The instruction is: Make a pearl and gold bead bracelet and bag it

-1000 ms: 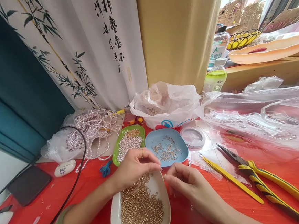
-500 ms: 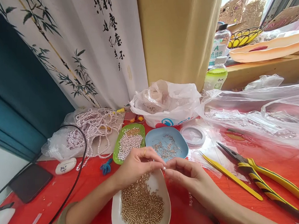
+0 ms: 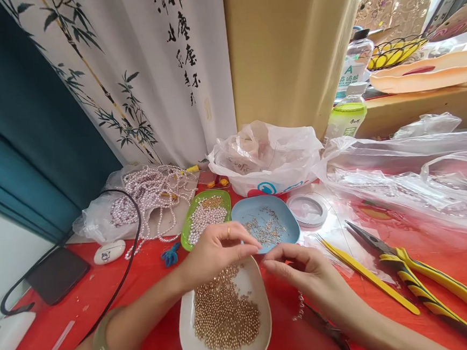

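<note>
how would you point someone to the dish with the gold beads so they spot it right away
Start at the red table and find the two hands, the left hand and the right hand, meeting near its front edge. Just below them sits a white dish heaped with small gold beads. Unlike the green dish of pale pearls and the blue dish of metal pins behind it, it is white and nearest the person.

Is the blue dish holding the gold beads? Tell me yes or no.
No: the blue dish holds thin metal pins, while the gold beads lie in the white dish under the hands.
</note>
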A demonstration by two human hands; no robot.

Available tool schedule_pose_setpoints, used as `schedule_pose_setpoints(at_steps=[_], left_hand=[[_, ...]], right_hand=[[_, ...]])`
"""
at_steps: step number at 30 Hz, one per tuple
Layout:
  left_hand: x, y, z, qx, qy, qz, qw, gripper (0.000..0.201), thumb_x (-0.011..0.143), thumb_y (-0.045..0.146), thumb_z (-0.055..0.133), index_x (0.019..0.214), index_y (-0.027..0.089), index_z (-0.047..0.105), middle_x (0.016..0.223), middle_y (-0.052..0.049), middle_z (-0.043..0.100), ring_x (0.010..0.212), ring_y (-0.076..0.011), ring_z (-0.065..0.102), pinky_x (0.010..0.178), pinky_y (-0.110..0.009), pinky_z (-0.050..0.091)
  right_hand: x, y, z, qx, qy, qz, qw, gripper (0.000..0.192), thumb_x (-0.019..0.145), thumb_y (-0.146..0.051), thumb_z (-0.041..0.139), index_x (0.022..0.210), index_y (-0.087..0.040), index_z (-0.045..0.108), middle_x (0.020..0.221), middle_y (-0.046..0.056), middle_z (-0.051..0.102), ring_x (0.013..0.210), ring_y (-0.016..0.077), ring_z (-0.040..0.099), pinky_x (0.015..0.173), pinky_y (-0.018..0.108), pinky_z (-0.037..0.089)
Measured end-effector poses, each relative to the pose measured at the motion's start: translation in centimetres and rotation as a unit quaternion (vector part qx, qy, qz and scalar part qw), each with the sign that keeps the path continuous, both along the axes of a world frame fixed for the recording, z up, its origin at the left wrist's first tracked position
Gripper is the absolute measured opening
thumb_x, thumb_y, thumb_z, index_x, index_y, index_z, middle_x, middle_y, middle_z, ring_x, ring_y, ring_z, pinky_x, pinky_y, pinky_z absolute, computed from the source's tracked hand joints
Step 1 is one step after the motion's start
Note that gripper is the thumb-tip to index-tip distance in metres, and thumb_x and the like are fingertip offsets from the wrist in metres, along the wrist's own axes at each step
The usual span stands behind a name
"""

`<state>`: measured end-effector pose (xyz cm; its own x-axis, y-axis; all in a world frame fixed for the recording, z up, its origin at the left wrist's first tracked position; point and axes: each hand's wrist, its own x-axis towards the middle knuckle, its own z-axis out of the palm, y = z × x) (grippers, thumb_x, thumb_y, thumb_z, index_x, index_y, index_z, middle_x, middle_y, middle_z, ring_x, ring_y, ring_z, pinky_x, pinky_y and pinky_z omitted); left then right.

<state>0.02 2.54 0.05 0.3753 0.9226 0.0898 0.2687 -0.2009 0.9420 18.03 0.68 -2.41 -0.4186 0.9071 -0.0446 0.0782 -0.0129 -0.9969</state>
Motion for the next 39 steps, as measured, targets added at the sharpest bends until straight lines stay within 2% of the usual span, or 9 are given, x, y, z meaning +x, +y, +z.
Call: schedule_pose_setpoints(at_steps=[5,8,13,17,22,25,30,34,39], left_hand=[[-3.0,2.4,0.3,0.051,0.104,0.136,0.984,0.011,0.073,0.026,0.059,0.076,0.018,0.067,0.08,-0.004,0.067,0.075,-0.0159,0.058,0.07,-0.027,0.042],[-4.9,3.8,-0.3,0.076,0.221,0.151,0.96,0.014,0.072,0.023,0.057,0.081,0.018,0.067,0.085,-0.004,0.068,0.075,-0.0174,0.059,0.068,-0.028,0.042],[-6.1,4.6,-1.8,0.09,0.274,0.149,0.946,0.013,0.069,0.019,0.057,0.077,0.021,0.068,0.083,-0.002,0.068,0.076,-0.019,0.058,0.071,-0.031,0.04],[-5.7,4.6,-2.5,0.097,0.309,0.135,0.936,0.013,0.068,0.02,0.058,0.076,0.021,0.068,0.084,-0.002,0.067,0.086,-0.0214,0.055,0.075,-0.033,0.039],[-5.3,4.4,-2.2,0.097,0.329,0.115,0.932,0.014,0.071,0.025,0.056,0.078,0.022,0.067,0.087,-0.002,0.067,0.088,-0.0206,0.055,0.076,-0.032,0.039],[-5.2,4.1,-1.6,0.08,0.334,0.088,0.935,0.013,0.071,0.026,0.056,0.076,0.021,0.067,0.083,-0.001,0.068,0.08,-0.0172,0.058,0.072,-0.028,0.041],[-5.1,3.6,-1.0,0.05,0.35,0.049,0.934,0.013,0.068,0.029,0.059,0.076,0.022,0.068,0.079,0.002,0.069,0.072,-0.0155,0.06,0.064,-0.025,0.041],[-5.6,3.9,-1.1,0.056,0.361,0.065,0.929,0.014,0.069,0.026,0.057,0.077,0.023,0.067,0.084,0.001,0.069,0.079,-0.0174,0.06,0.068,-0.027,0.04],[-6.1,4.6,-1.9,0.07,0.362,0.109,0.923,0.016,0.072,0.021,0.051,0.078,0.022,0.066,0.086,0.0,0.068,0.079,-0.0177,0.059,0.07,-0.029,0.041]], right_hand=[[0.6,0.7,1.2,0.023,0.004,-0.125,0.992,0.017,0.076,-0.035,0.057,0.069,-0.02,0.06,0.054,-0.003,0.053,0.047,0.0097,0.044,0.046,0.022,0.037],[1.0,0.6,2.0,0.059,0.029,-0.153,0.986,0.015,0.077,-0.034,0.057,0.072,-0.02,0.061,0.053,-0.002,0.056,0.048,0.0108,0.05,0.046,0.022,0.042],[1.4,0.4,3.5,0.152,0.022,-0.153,0.976,0.009,0.076,-0.03,0.058,0.073,-0.022,0.062,0.062,0.001,0.064,0.051,0.0116,0.055,0.047,0.021,0.047],[1.5,0.7,3.9,0.158,0.026,-0.161,0.974,0.01,0.076,-0.028,0.059,0.071,-0.021,0.063,0.06,0.0,0.064,0.051,0.0102,0.056,0.047,0.018,0.048],[1.7,1.4,3.2,0.125,0.021,-0.158,0.979,0.01,0.076,-0.029,0.059,0.071,-0.02,0.062,0.063,0.0,0.064,0.055,0.0105,0.057,0.049,0.018,0.047],[1.6,1.4,2.7,0.099,0.034,-0.145,0.984,0.012,0.075,-0.03,0.059,0.071,-0.019,0.061,0.06,0.0,0.063,0.053,0.0107,0.057,0.049,0.019,0.046],[0.4,0.2,0.9,0.002,0.046,-0.048,0.998,0.015,0.078,-0.031,0.055,0.071,-0.019,0.056,0.054,-0.002,0.06,0.045,0.0077,0.051,0.046,0.019,0.041],[-0.5,-0.6,-0.8,-0.037,0.035,0.032,0.998,0.014,0.081,-0.032,0.049,0.079,-0.018,0.053,0.057,-0.002,0.06,0.046,0.008,0.051,0.047,0.02,0.04],[-0.5,-0.4,-1.1,-0.047,0.038,0.022,0.998,0.018,0.083,-0.034,0.047,0.076,-0.018,0.052,0.058,-0.002,0.06,0.047,0.008,0.051,0.049,0.02,0.039]])
